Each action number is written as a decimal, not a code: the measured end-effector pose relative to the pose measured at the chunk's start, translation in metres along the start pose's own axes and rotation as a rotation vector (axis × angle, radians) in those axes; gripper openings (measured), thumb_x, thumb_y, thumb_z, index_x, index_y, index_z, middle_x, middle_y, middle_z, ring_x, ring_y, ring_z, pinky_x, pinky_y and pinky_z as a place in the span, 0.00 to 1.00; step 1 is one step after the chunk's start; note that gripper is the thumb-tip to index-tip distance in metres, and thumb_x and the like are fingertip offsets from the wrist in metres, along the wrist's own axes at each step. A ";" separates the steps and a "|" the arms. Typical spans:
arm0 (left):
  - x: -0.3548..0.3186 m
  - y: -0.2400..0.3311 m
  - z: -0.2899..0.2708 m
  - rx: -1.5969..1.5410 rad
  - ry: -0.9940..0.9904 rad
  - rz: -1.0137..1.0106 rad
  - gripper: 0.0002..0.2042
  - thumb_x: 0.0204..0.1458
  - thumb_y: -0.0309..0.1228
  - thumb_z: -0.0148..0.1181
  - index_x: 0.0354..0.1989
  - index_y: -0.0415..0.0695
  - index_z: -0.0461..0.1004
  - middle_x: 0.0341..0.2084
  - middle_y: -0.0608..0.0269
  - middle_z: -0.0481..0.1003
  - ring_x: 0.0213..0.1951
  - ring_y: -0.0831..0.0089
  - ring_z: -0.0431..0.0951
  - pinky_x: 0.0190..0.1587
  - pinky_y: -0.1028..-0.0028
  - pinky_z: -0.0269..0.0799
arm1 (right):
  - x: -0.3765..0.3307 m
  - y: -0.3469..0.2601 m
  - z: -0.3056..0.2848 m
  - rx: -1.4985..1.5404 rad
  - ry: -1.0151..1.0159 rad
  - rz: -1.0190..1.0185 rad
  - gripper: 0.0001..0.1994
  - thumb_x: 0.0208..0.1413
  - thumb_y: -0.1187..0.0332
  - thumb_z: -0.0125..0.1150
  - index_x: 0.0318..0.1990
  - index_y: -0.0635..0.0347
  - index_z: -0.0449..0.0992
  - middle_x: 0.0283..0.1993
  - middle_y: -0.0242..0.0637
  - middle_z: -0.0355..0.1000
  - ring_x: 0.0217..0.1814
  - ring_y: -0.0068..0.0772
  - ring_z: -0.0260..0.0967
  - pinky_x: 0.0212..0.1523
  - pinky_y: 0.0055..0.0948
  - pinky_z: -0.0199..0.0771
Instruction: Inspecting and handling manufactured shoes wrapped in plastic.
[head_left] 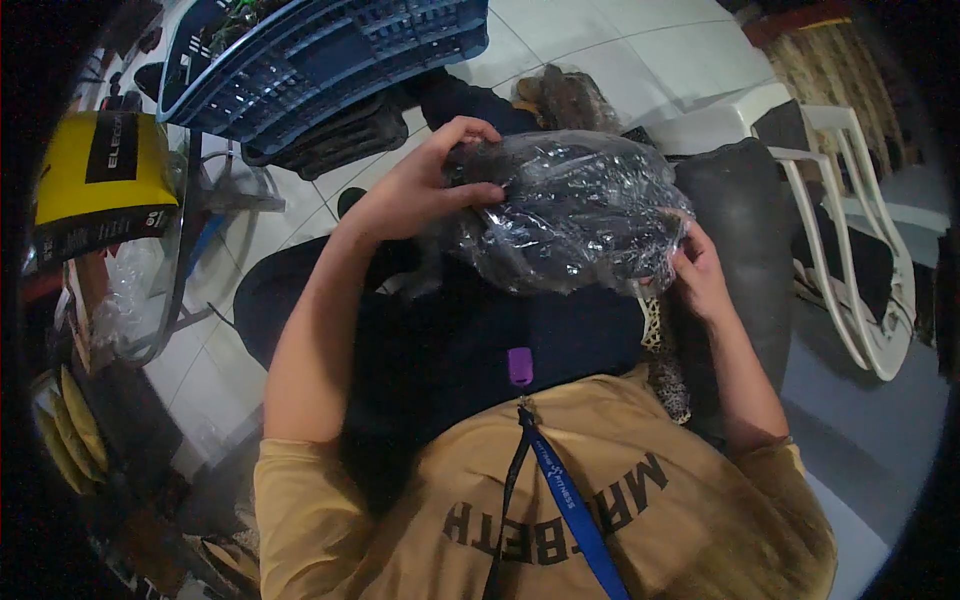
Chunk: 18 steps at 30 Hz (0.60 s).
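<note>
A clear plastic bag (575,205) with dark contents lies crumpled over my lap, held up between both hands. What is inside it I cannot make out. My left hand (455,175) grips the bag's left end, thumb on the near side and fingers over the top. At the bag's lower right edge, my right hand (695,265) pinches the plastic between thumb and fingers. A purple tag (520,366) on a blue lanyard (570,490) rests against my dark trousers, just below the bag.
A blue plastic crate (330,75) stands ahead on the left, above a black crate (330,135). To the left is a yellow and black box (105,185). A white plastic chair (850,230) stands at the right, beside a grey cushioned armrest (745,250). White tiles (650,50) cover the floor.
</note>
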<state>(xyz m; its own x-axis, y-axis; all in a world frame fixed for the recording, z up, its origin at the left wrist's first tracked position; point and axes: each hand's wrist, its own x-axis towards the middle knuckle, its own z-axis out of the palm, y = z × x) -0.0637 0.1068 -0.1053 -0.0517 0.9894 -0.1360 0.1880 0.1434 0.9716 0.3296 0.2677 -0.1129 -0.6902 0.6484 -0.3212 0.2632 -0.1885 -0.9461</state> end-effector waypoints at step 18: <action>0.006 -0.001 0.012 0.131 0.147 0.125 0.19 0.62 0.35 0.66 0.57 0.45 0.68 0.48 0.63 0.74 0.53 0.74 0.73 0.57 0.71 0.68 | 0.006 -0.040 0.038 -0.288 -0.228 -0.077 0.40 0.37 0.74 0.84 0.63 0.61 0.73 0.63 0.36 0.70 0.69 0.33 0.64 0.72 0.36 0.59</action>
<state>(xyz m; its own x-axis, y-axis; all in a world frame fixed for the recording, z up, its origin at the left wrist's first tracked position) -0.0523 0.1131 -0.1092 -0.1602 0.9868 0.0225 0.3268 0.0315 0.9446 0.2892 0.2517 -0.0788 -0.8394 0.4652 -0.2811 0.3610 0.0907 -0.9281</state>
